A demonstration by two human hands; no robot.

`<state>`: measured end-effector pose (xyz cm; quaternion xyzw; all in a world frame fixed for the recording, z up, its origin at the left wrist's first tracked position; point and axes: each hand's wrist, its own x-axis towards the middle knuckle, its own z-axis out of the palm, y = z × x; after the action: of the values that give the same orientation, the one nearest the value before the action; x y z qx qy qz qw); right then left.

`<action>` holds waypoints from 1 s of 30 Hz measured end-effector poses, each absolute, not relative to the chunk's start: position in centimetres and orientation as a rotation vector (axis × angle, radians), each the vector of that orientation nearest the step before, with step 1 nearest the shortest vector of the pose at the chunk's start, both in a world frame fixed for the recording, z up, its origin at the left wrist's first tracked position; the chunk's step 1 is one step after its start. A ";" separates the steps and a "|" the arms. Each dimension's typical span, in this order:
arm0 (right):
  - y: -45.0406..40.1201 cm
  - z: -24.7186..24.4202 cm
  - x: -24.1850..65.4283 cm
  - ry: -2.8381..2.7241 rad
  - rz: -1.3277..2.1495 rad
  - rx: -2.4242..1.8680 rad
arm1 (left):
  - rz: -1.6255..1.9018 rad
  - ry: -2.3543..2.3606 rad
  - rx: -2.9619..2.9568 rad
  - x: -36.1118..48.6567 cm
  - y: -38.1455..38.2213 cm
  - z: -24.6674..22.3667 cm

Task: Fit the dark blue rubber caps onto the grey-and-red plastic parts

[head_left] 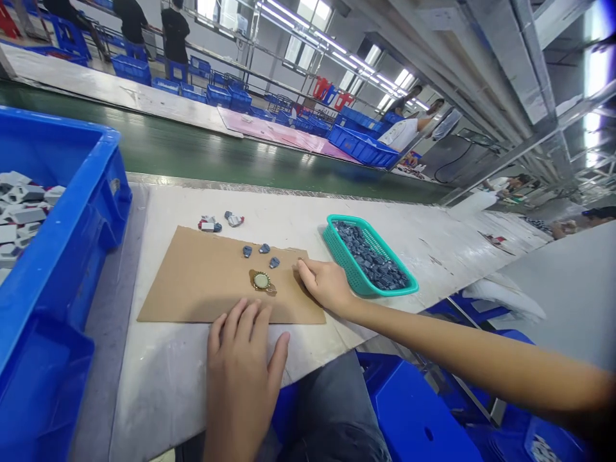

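A brown cardboard sheet [206,276] lies flat on the white worktable. On it sits a round piece [261,281] with a gold scalloped rim and a pale face, a shiny brown patch around it. Three small dark blue-grey plastic parts [274,262] lie just behind the round piece. My left hand [245,359] rests palm down at the cardboard's front edge, fingers stretched out and holding nothing. Toward the cardboard's right end, my right hand [327,285] is closed, its thumb and fingers pinched together; whatever is between the fingertips is hidden.
A green basket [347,273] full of dark parts stands right of the cardboard. Behind the cardboard lie small grey-and-red pieces [234,219]. At left is a large blue crate [108,173] with white-grey parts. A green conveyor belt [183,151] runs behind; several people work farther off.
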<state>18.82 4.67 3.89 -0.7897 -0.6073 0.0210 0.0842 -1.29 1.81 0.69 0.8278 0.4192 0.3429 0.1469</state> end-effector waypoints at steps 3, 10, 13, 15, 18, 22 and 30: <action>4.3 3.7 19.3 -1.667 0.156 -2.304 | 0.968 1.226 2.402 -1.4 1.6 0.8; 3.4 5.1 18.5 -1.272 0.671 -1.884 | 0.861 1.238 2.439 -1.5 1.2 1.2; 1.8 6.5 17.0 -1.051 1.018 -1.658 | 0.891 1.245 2.407 -1.4 1.1 1.1; 0.5 7.4 16.1 -0.939 1.234 -1.514 | 0.991 1.229 2.344 -1.3 0.9 1.3; -1.1 8.3 15.2 -0.818 1.446 -1.333 | 1.182 1.120 2.201 -0.8 -0.1 2.5; -2.3 8.5 14.6 -0.574 1.612 -1.159 | 1.236 0.892 2.101 0.8 -1.5 5.3; -3.8 8.2 14.8 -0.187 1.959 -0.908 | 1.097 0.663 1.836 2.7 -1.3 7.0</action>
<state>14.83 -3.81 8.17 -0.3703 -0.0761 0.7988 0.4679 2.66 -1.26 7.01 0.7380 0.2666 0.4409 0.4358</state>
